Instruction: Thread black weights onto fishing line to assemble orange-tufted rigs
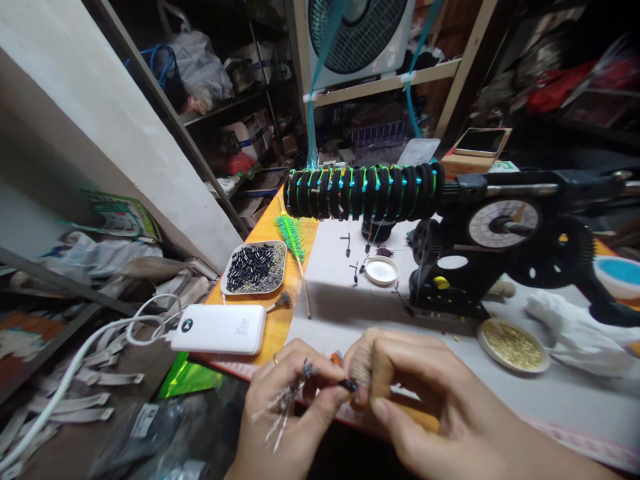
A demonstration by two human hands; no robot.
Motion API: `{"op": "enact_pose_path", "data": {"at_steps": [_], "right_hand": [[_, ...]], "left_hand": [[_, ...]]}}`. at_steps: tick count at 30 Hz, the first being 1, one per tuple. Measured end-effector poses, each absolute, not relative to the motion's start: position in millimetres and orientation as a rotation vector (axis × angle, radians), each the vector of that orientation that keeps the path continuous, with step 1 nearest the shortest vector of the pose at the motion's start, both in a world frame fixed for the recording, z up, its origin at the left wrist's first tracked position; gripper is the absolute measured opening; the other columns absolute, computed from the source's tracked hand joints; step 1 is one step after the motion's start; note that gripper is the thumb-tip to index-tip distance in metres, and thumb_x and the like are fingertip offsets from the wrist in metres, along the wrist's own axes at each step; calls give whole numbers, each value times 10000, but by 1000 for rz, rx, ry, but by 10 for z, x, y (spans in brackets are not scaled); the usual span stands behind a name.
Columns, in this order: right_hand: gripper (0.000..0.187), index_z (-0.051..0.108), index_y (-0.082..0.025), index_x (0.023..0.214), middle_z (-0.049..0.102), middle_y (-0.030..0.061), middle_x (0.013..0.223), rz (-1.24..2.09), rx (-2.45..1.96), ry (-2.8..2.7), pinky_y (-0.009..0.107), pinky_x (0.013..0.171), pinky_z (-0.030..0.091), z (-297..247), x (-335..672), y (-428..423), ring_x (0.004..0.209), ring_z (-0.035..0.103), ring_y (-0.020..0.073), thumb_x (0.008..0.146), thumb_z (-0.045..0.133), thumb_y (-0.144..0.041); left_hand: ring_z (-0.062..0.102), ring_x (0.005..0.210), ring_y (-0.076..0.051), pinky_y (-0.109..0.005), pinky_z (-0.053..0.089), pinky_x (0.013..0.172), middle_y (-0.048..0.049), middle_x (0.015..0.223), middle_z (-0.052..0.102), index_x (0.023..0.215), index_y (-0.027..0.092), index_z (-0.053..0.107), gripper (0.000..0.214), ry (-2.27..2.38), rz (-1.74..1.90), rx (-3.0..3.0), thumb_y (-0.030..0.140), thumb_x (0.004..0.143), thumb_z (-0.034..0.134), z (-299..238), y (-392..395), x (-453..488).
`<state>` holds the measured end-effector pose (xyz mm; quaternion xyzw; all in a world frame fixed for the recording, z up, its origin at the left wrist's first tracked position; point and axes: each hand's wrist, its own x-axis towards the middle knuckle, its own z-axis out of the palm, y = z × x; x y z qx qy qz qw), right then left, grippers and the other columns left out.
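Close together at the near edge of the work surface, both hands meet over a small dark piece [347,385]. My left hand [295,407] pinches it between thumb and forefinger. Thin silvery strands with dark bits [286,400] fan out across the fingers of that hand. My right hand [425,393] is closed at the piece's right end. A tan wrap [362,367] covers one of its fingers, and its fingertips hide what they grip. A small orange bit [337,359] shows behind the left fingertips.
A black geared machine [450,267] carries a roller of black rings [365,192]. On the left are a tray of dark tube-like pieces [255,267], a white power bank [220,328] and a green bristly stick [291,237]. A dish of gold bits [513,345] stands right, beside crumpled tissue [580,330].
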<state>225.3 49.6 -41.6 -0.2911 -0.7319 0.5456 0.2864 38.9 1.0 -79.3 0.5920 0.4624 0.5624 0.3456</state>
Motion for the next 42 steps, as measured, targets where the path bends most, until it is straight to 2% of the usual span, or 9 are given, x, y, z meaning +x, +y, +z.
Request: {"op": "enact_pose_path", "data": {"at_steps": [4, 8, 14, 18, 24, 30, 34, 38, 42], "right_hand": [[157, 462, -202, 720, 542, -2, 769, 1504, -774, -1924, 217, 676, 463, -409, 2250, 491, 736, 537, 137, 807, 556, -111], [189, 438, -208, 720, 534, 0, 785, 1579, -788, -1879, 209, 666, 487, -417, 2237, 496, 745, 542, 138, 841, 566, -138], [161, 634, -185, 806, 683, -2, 779, 1326, -881, -2045, 201, 659, 488, -446, 2217, 586, 706, 619, 122, 949, 564, -208], [131, 769, -203, 880, 780, -4, 792, 1105, -795, -2040, 175, 649, 504, -511, 2234, 616, 677, 704, 107, 929, 651, -178], [159, 809, -218, 968, 805, 20, 811, 1116, -677, -2017, 174, 599, 531, -522, 2234, 632, 653, 736, 125, 898, 684, -147], [124, 817, -194, 882, 784, 18, 728, 1309, -688, -1880, 142, 556, 536, -455, 2233, 591, 596, 705, 110, 886, 694, -183], [129, 820, -196, 857, 775, 23, 705, 1411, -699, -1825, 150, 535, 534, -457, 2224, 576, 592, 697, 121, 888, 698, -222], [114, 814, -198, 883, 775, 5, 716, 1296, -672, -1882, 133, 583, 520, -460, 2226, 594, 595, 685, 93, 884, 701, -184], [100, 777, -191, 915, 760, -9, 742, 1115, -634, -2004, 133, 628, 504, -435, 2249, 597, 625, 668, 79, 918, 678, -179]], "left_hand": [[581, 637, -136, -228, 440, 584, 7, 745, 639, 872, 252, 734, 71, 1216, 1538, 1584, 182, 859, 731, -791, 15, 390], [624, 688, -142, -221, 477, 609, -16, 797, 659, 958, 224, 718, 176, 1174, 1464, 1843, 86, 848, 714, -757, 32, 327], [637, 770, -137, -214, 494, 712, -24, 849, 663, 1011, 194, 680, 223, 1297, 1497, 2046, 23, 869, 656, -746, 19, 316], [642, 812, -158, -250, 511, 767, -43, 881, 670, 1090, 182, 651, 314, 1317, 1441, 2185, -26, 859, 608, -798, 11, 288], [645, 807, -158, -243, 520, 746, -46, 873, 670, 1098, 182, 653, 334, 1240, 1410, 2201, -34, 843, 628, -772, 17, 286], [615, 692, -137, -222, 492, 638, 0, 803, 658, 1019, 265, 744, 205, 1149, 1553, 1659, 152, 847, 752, -744, 35, 346], [615, 691, -121, -214, 479, 638, 17, 772, 631, 899, 279, 770, 162, 1022, 1542, 1562, 129, 837, 763, -748, 52, 385], [583, 667, -116, -237, 443, 646, 30, 740, 598, 842, 274, 751, 64, 1039, 1635, 1488, 217, 871, 749, -739, 48, 458], [554, 695, -126, -250, 408, 677, 20, 720, 561, 788, 239, 711, 117, 1092, 1653, 1458, 282, 896, 725, -730, 41, 483]]}}
